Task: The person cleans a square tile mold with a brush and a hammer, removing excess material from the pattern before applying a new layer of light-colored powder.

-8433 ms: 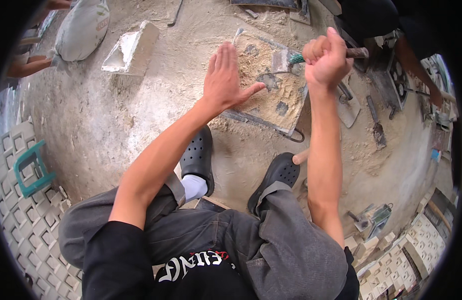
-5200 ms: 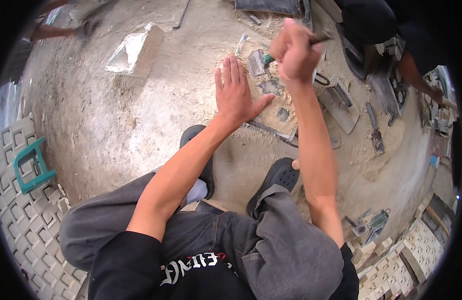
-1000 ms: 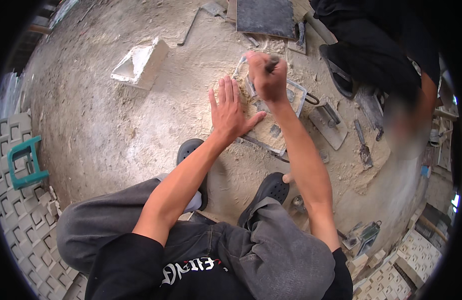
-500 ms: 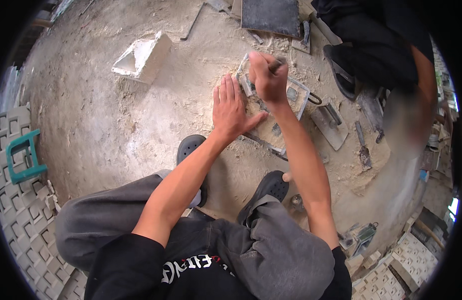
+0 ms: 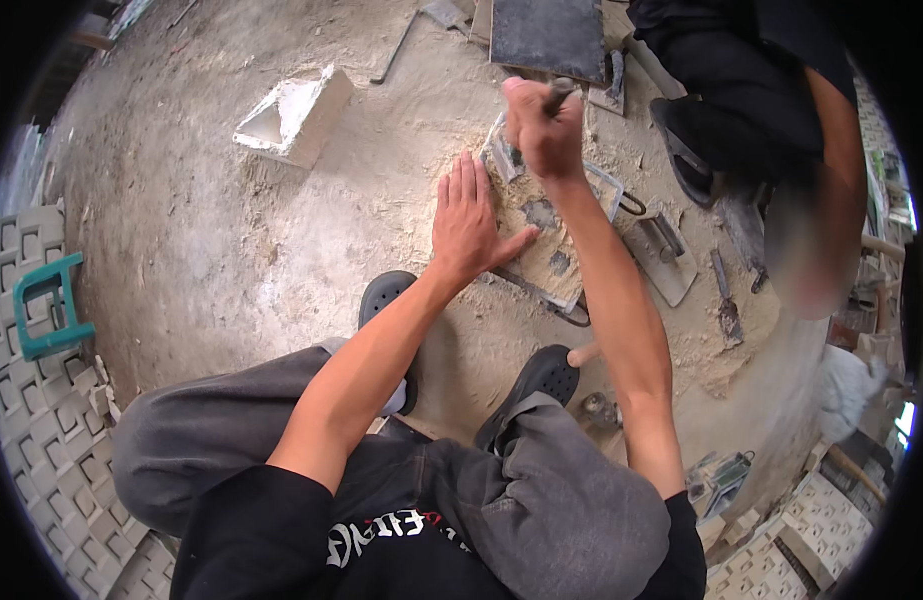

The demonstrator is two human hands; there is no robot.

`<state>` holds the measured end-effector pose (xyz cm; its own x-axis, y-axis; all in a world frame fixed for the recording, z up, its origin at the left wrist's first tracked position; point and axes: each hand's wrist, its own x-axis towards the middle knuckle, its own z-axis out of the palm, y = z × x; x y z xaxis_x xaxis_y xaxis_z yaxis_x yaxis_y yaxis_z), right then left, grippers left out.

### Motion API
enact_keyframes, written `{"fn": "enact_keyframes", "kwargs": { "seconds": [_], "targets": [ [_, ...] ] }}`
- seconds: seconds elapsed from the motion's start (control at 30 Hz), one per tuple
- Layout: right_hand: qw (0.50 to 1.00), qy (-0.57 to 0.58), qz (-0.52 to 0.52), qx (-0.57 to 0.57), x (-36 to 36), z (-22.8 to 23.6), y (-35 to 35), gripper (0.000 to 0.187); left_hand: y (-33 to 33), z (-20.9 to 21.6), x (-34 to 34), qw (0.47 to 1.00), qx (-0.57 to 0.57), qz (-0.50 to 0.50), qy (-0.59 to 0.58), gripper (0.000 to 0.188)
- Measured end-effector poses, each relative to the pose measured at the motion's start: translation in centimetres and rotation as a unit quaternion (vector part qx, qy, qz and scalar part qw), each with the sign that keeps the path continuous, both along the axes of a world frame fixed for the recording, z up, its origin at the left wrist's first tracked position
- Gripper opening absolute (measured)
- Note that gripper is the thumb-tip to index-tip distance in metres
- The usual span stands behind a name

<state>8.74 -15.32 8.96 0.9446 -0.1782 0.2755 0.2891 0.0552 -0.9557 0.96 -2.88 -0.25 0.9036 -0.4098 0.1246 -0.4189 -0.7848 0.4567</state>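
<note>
In front of me on the floor lies a rectangular metal-framed mould [image 5: 609, 186], with tan powdery material and several grey patches inside. My left hand [image 5: 465, 228] rests flat along the mould's left side, fingers stretched toward the far end and thumb out over the tan fill. Above the mould's far part, my right hand [image 5: 547, 132] is closed in a fist around the dark handle [image 5: 559, 92] of a tool. The fist hides most of that tool, so I cannot tell its kind. Wire loops show at the frame's right and near edges.
Right of the mould lie a flat trowel [image 5: 661, 252] and a narrow scraper [image 5: 726, 305]. Another person [image 5: 751, 95] crouches at the far right. Beyond the mould is a dark board [image 5: 546, 38]. A white hollow block [image 5: 296, 118] and a green stool [image 5: 53, 305] stand to the left.
My right fist has moved slightly farther away over the mould with the tool. My left hand keeps its place. At the right, the other person's upper body has shifted a little.
</note>
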Motion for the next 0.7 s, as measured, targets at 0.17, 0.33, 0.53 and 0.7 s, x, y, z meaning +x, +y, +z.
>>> {"fn": "enact_keyframes", "kwargs": {
  "seconds": [0.17, 0.33, 0.53, 0.7],
  "targets": [
    [0.999, -0.006, -0.016, -0.042, -1.0, -1.9, -1.0, 0.048, -0.2, -0.8, 0.7, 0.991, -0.114, 0.010, 0.076, 0.088],
    [0.993, -0.039, -0.081, 0.073, -2.3, -0.5, -3.7, 0.046, 0.1, -0.4, 5.7, 0.997, 0.016, -0.071, 0.016, 0.076],
    [0.985, 0.039, -0.163, 0.041, -5.1, -0.1, -7.2, 0.046, -0.1, -0.6, 2.2, 0.989, 0.085, -0.119, -0.009, 0.079],
    [0.985, -0.019, -0.137, -0.103, -3.8, -0.9, -2.0, 0.040, 0.3, -0.4, 0.6, 0.998, 0.048, -0.048, -0.017, 0.083]
  ]
}}
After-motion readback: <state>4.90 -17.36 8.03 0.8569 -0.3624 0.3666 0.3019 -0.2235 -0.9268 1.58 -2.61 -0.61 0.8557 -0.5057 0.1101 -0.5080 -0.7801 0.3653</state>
